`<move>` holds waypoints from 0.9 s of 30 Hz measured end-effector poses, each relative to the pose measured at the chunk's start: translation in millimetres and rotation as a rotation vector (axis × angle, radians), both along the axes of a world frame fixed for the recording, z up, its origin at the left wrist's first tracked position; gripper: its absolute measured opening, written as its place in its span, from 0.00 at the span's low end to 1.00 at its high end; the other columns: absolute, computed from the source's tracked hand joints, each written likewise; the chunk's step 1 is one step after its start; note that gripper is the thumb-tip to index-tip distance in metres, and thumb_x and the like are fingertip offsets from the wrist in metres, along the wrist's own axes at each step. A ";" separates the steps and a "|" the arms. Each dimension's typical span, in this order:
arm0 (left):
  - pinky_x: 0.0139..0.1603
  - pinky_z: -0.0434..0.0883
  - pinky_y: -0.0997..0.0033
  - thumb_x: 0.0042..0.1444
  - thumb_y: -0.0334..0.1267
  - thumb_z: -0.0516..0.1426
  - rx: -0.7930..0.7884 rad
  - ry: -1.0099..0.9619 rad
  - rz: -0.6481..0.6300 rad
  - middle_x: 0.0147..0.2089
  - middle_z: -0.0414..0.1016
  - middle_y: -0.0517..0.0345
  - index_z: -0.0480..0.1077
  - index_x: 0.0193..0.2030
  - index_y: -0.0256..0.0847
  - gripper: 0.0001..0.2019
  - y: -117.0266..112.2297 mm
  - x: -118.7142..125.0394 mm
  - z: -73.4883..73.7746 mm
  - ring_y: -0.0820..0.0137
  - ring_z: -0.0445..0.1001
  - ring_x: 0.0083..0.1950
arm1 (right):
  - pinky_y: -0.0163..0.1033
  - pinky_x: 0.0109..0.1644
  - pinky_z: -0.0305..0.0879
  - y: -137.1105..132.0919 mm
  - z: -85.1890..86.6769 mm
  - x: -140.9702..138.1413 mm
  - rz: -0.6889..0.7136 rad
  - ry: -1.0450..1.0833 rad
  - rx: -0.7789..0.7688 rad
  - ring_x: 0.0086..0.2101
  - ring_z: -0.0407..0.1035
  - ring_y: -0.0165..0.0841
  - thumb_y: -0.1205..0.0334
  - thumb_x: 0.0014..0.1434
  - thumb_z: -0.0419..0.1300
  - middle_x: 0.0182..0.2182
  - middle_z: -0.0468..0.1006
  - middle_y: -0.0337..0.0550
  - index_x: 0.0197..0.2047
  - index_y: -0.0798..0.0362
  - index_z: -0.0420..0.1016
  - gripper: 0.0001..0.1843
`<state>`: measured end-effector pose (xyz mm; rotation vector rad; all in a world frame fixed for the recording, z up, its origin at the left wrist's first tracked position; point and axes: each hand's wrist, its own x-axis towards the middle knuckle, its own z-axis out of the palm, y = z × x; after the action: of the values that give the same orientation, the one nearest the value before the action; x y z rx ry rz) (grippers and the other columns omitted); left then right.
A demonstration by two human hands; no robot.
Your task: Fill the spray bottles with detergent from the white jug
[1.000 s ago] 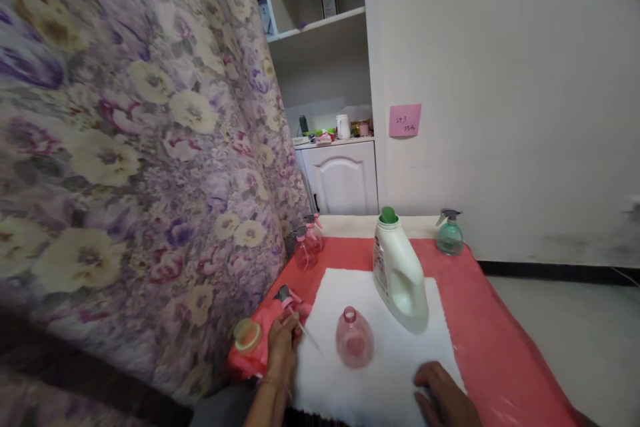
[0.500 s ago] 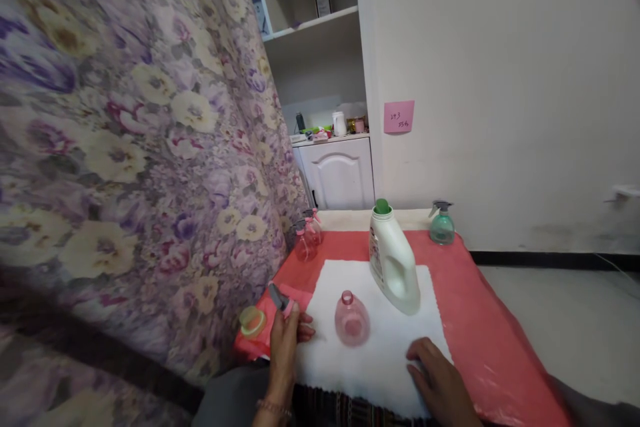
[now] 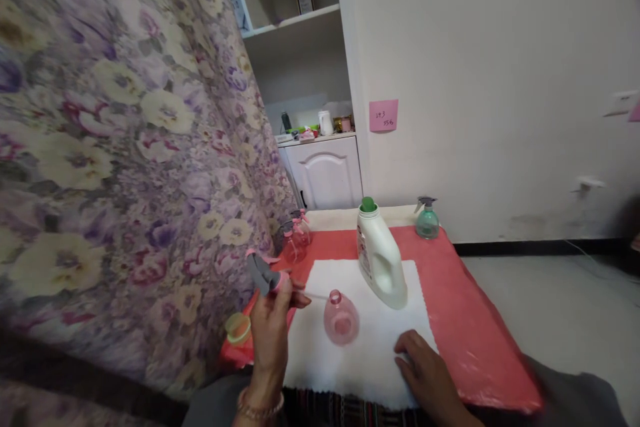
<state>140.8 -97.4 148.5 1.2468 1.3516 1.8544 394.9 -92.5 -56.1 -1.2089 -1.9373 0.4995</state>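
Observation:
My left hand (image 3: 274, 312) grips a grey-and-pink spray nozzle (image 3: 265, 276) by its pink collar, and a thin pale tube runs from it to the right, towards the bottle's neck. The pink see-through bottle (image 3: 342, 321) stands uncapped on the white cloth (image 3: 360, 373), just right of that hand. Resting on the cloth's right side is my right hand (image 3: 417, 360), fingers loosely spread and holding nothing. Behind the bottle stands a large white jug (image 3: 384, 260) with a handle and a green piece (image 3: 368, 204) in its mouth.
Several pink spray bottles (image 3: 295, 243) stand at the back left of the red-covered table (image 3: 470, 333). A green spray bottle (image 3: 427, 221) is at the back right. A small yellowish round container (image 3: 238, 329) sits at the left edge, beside the floral curtain (image 3: 150, 167).
My left hand has lifted the spray nozzle up off the left side of the table, bringing its tube near the pink bottle's neck. The view has turned slightly right.

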 end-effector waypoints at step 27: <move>0.37 0.67 0.67 0.54 0.47 0.58 -0.246 0.595 -0.104 0.38 0.78 0.55 0.74 0.43 0.41 0.14 46.2 12.2 -72.5 0.63 0.74 0.38 | 0.39 0.43 0.68 0.4 0.5 -1.2 0.021 0.004 -0.019 0.39 0.70 0.35 0.67 0.61 0.51 0.37 0.72 0.41 0.39 0.47 0.65 0.05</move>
<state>152.9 -51.1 76.0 1.7694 1.7087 1.2372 393.7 -92.1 -55.6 -1.2002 -1.9472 0.5325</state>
